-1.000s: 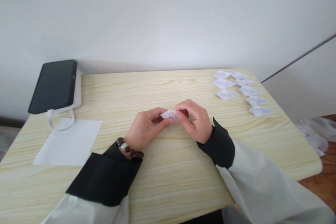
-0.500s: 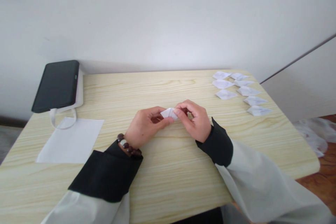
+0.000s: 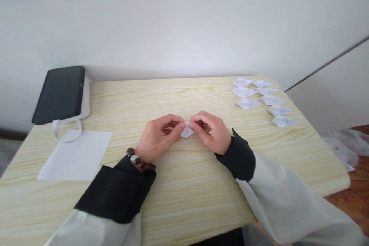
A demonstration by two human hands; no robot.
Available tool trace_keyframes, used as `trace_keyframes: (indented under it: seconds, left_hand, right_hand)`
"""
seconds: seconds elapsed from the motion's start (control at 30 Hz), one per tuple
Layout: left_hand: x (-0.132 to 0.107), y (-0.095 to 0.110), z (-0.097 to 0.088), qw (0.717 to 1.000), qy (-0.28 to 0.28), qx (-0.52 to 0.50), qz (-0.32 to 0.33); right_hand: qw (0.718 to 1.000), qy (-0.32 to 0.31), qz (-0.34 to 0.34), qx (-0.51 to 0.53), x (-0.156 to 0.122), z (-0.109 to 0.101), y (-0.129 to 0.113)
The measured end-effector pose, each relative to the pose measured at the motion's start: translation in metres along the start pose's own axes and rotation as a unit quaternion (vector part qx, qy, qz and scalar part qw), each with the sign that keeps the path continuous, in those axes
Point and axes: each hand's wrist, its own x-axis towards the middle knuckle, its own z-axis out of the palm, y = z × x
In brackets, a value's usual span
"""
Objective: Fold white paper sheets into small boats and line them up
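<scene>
A small folded white paper piece (image 3: 186,130) is pinched between both hands just above the middle of the wooden table (image 3: 184,184). My left hand (image 3: 158,139), with a bead bracelet on the wrist, grips its left side with thumb and fingers curled. From the right, my right hand (image 3: 210,131) has its fingertips closed on the other side. Only a small part of the paper shows between the fingers.
Several finished folded paper pieces (image 3: 262,100) lie in two rows at the table's far right. A flat white sheet (image 3: 76,155) lies at the left, and behind it a dark tablet (image 3: 60,93) leans on a white stand with a loop strap.
The hands have turned the paper piece slightly downward and drawn their fingertips closer together over it. Less of the paper shows now.
</scene>
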Motion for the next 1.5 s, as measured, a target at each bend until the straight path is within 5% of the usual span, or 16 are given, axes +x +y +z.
trace_keyframes:
  seconds: [0.27, 0.7, 1.2, 1.5]
  left_hand:
    - [0.0015, -0.0055, 0.0003, 1.000, -0.020, 0.012, 0.011]
    - [0.0036, -0.0028, 0.0036, 0.996, 0.091, -0.007, -0.023]
    - [0.0051, -0.0050, 0.0067, 0.951, 0.118, -0.287, 0.008]
    - [0.0028, -0.0038, 0.0012, 0.971, 0.083, -0.216, 0.055]
  right_hand:
    - [0.999, -0.008, -0.020, -0.028, 0.0003, 0.0004, -0.0028]
    - [0.994, 0.092, 0.060, -0.016, -0.0013, 0.0056, -0.0007]
    - [0.967, 0.174, 0.097, 0.158, -0.0013, 0.0070, -0.0004]
    - [0.972, 0.168, 0.115, 0.113, -0.0023, 0.0048, 0.0022]
